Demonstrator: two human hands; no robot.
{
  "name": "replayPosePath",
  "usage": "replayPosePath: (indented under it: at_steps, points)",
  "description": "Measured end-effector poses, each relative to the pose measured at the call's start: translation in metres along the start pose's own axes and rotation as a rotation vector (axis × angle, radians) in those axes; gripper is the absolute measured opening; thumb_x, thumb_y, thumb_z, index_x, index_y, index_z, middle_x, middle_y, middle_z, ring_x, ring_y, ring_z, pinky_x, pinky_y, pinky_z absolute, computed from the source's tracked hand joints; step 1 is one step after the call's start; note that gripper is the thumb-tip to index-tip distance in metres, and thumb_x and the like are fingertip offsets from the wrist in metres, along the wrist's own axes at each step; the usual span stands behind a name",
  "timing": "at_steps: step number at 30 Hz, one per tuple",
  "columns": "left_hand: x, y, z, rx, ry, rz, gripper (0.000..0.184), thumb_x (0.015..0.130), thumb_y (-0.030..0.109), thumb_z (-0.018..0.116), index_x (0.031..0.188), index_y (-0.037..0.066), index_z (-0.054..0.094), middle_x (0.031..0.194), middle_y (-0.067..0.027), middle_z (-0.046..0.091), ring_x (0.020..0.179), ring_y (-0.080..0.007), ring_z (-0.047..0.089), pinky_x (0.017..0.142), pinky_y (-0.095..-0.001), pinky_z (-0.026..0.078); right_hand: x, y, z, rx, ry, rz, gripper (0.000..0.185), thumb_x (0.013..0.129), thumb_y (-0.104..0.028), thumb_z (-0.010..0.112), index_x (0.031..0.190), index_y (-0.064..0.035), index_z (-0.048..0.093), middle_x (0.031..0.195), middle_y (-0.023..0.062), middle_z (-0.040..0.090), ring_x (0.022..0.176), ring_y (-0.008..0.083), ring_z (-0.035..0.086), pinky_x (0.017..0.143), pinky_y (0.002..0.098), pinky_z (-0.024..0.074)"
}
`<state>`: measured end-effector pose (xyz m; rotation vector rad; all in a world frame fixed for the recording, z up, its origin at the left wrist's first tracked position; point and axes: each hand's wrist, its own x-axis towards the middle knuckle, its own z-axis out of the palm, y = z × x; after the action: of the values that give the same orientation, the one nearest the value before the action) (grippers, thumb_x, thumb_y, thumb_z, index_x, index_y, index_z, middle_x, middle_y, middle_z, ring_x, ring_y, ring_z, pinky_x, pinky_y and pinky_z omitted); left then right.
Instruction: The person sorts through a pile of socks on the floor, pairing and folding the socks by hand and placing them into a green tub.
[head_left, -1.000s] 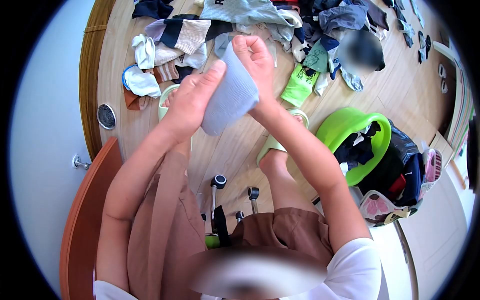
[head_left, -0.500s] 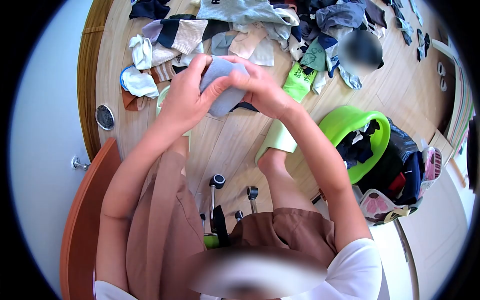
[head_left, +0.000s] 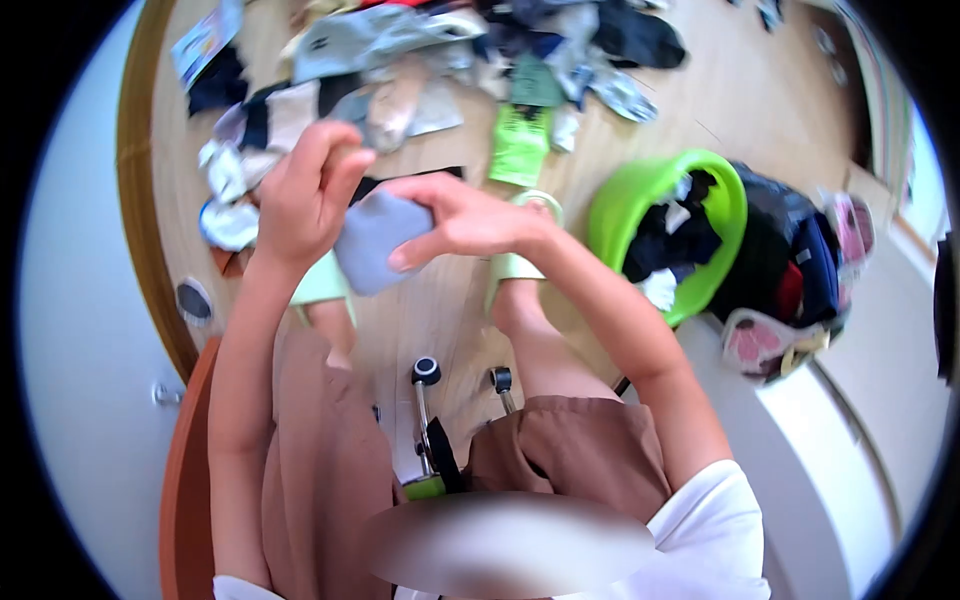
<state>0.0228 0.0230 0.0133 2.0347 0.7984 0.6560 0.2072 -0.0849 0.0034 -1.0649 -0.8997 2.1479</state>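
Note:
My right hand (head_left: pixel 455 220) grips a folded grey-blue sock (head_left: pixel 375 245), thumb on the near face and fingers over its far edge. Just left of it, my left hand (head_left: pixel 305 195) is raised and closed, fingertips curled toward the thumb. Nothing shows in that hand, and it no longer wraps the sock. Beyond both hands, a loose pile of socks and clothes (head_left: pixel 370 45) covers the floor. A bright green sock (head_left: pixel 520 145) with dark lettering lies at its near edge.
A lime-green tub (head_left: pixel 605 215) holding dark and white pieces stands at the right, beside a patterned bag (head_left: pixel 755 340) of dark clothing. Chair casters (head_left: pixel 426 371) sit between my legs. A round floor drain (head_left: pixel 194 301) and a reddish-brown panel (head_left: pixel 190 480) are at the left.
Both hands were around the grey-blue sock; my left hand has come off it and closed, while my right keeps hold. The view has shifted, and the sock appears lower and farther left.

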Motion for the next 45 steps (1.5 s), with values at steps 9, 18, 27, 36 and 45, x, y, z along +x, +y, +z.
replayPosePath:
  at_steps: [9,18,27,36,45]
  points:
    - [0.005,0.024,0.043,0.03,-0.262,0.053,0.017,0.099,0.007,0.058,0.115,0.001,0.058,0.099,-0.0131,0.057,0.083,-0.0259,0.057,0.075,-0.0342,0.048,-0.074,0.029,0.001,-0.037,0.627,-0.216,0.04,0.082,-0.03,0.082,0.107,-0.004,0.065,0.092,-0.0003,0.064,0.084,0.0081,0.056,0.074,0.0266,0.047]
    - [-0.017,0.033,0.064,0.097,-0.462,0.073,0.011,0.1,0.005,0.056,0.11,0.001,0.06,0.103,-0.01,0.06,0.09,-0.0213,0.059,0.076,-0.0296,0.049,-0.206,0.097,-0.016,-0.094,1.824,-0.446,0.047,0.082,-0.015,0.08,0.117,-0.0046,0.051,0.099,0.0076,0.059,0.085,0.0147,0.058,0.075,0.0314,0.0502]
    - [-0.027,0.026,0.064,0.107,-0.439,0.085,0.013,0.102,0.008,0.056,0.112,0.002,0.063,0.102,-0.004,0.061,0.082,-0.0114,0.058,0.067,-0.0241,0.045,-0.33,0.181,-0.011,-0.381,2.199,-0.045,0.065,0.085,-0.02,0.073,0.142,-0.0052,0.045,0.126,0.021,0.062,0.112,0.0344,0.062,0.098,0.0422,0.0482]
    - [-0.041,0.022,0.056,0.08,-0.409,0.004,0.011,0.098,0.005,0.059,0.107,0.002,0.063,0.098,-0.0083,0.061,0.083,-0.0174,0.059,0.071,-0.0272,0.047,-0.305,0.194,-0.002,-0.63,2.135,0.449,0.055,0.084,-0.02,0.071,0.134,-0.0065,0.053,0.122,0.0217,0.06,0.115,0.0405,0.058,0.099,0.0477,0.0464]
    - [-0.066,-0.041,0.039,0.019,-0.347,-0.199,0.012,0.098,0.009,0.061,0.103,-0.001,0.065,0.088,-0.004,0.06,0.075,-0.0096,0.06,0.068,-0.0244,0.049,-0.207,0.099,-0.007,-0.851,1.845,-0.183,0.031,0.084,-0.003,0.07,0.114,-0.0046,0.066,0.113,0.0115,0.062,0.096,0.0262,0.06,0.071,0.0338,0.051]
